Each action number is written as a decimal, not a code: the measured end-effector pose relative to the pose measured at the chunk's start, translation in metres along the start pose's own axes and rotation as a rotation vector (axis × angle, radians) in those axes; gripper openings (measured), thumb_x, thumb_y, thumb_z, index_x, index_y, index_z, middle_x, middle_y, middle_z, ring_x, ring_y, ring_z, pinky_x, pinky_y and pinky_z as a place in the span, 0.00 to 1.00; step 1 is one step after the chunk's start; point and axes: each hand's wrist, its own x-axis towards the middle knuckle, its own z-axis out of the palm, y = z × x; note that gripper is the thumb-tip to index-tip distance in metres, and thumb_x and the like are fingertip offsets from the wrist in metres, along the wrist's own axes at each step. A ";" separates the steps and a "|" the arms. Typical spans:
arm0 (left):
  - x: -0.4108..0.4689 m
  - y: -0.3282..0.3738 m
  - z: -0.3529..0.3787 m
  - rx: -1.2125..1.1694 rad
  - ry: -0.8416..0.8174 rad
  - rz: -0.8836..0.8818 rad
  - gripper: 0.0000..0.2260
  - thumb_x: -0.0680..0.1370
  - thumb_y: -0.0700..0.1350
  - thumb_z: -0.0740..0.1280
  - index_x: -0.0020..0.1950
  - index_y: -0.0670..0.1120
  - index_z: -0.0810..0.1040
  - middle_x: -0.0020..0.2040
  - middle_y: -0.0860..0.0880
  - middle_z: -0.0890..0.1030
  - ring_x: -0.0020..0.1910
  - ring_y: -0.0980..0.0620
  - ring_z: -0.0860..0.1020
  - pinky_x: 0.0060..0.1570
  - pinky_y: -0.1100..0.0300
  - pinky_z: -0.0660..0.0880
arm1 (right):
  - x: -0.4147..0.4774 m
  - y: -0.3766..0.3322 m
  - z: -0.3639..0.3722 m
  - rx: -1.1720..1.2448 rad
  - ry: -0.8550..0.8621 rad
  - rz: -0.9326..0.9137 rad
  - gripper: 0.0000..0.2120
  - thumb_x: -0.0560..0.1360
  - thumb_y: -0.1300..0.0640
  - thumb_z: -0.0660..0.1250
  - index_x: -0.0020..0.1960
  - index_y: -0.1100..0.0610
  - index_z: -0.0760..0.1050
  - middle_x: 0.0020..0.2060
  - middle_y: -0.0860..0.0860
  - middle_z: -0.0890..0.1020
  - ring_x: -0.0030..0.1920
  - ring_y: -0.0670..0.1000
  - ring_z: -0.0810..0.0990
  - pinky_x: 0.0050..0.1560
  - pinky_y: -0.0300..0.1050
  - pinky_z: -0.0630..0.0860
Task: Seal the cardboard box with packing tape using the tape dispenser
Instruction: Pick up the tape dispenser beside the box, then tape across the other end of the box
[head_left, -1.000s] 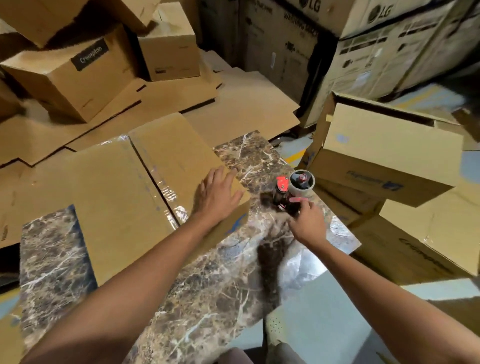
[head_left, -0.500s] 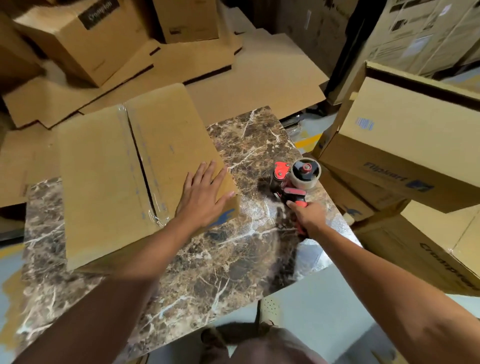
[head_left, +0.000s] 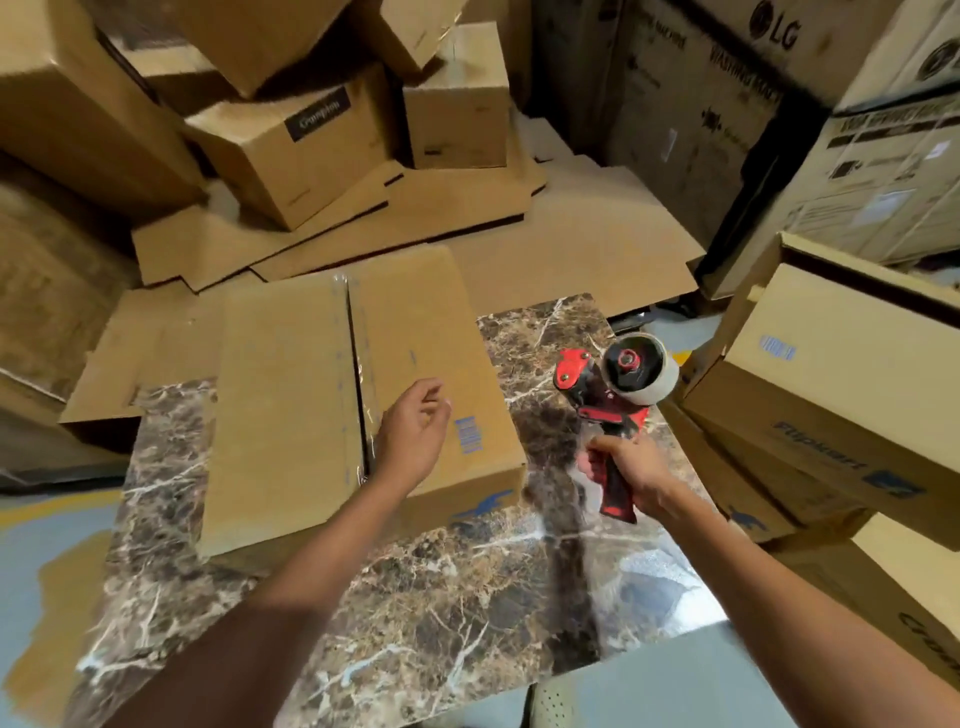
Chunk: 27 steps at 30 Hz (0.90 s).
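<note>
Right hand grips the red tape dispenser by its handle, clear of the marble table. Left hand, fingers loosely curled and empty, is over the cardboard box.

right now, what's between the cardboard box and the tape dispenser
Head view: only a bare strip of the marble tabletop separates the cardboard box from the tape dispenser gripped in the right hand.

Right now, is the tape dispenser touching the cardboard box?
Apart. The head view shows the tape dispenser gripped by the right hand, with a strip of marble table visible between it and the cardboard box.
</note>
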 end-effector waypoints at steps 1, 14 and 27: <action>0.003 0.004 -0.009 -0.078 -0.008 -0.063 0.13 0.81 0.44 0.64 0.65 0.44 0.75 0.57 0.47 0.80 0.53 0.51 0.79 0.51 0.60 0.75 | -0.006 -0.011 0.008 -0.087 0.005 -0.101 0.07 0.74 0.72 0.62 0.38 0.65 0.71 0.28 0.63 0.76 0.25 0.55 0.77 0.25 0.41 0.72; -0.041 -0.010 -0.121 -1.387 -0.160 -0.739 0.20 0.83 0.53 0.55 0.66 0.41 0.72 0.65 0.38 0.76 0.64 0.41 0.74 0.61 0.41 0.69 | -0.092 -0.078 0.180 -1.034 -0.405 -0.592 0.06 0.73 0.53 0.74 0.47 0.55 0.83 0.24 0.46 0.79 0.23 0.46 0.77 0.25 0.38 0.72; -0.108 -0.101 -0.191 -1.397 0.017 -0.738 0.14 0.83 0.37 0.57 0.68 0.35 0.70 0.54 0.35 0.78 0.36 0.45 0.84 0.31 0.59 0.81 | -0.122 -0.052 0.286 -1.224 -0.584 -0.647 0.06 0.72 0.56 0.73 0.37 0.56 0.80 0.23 0.47 0.77 0.23 0.46 0.75 0.28 0.45 0.74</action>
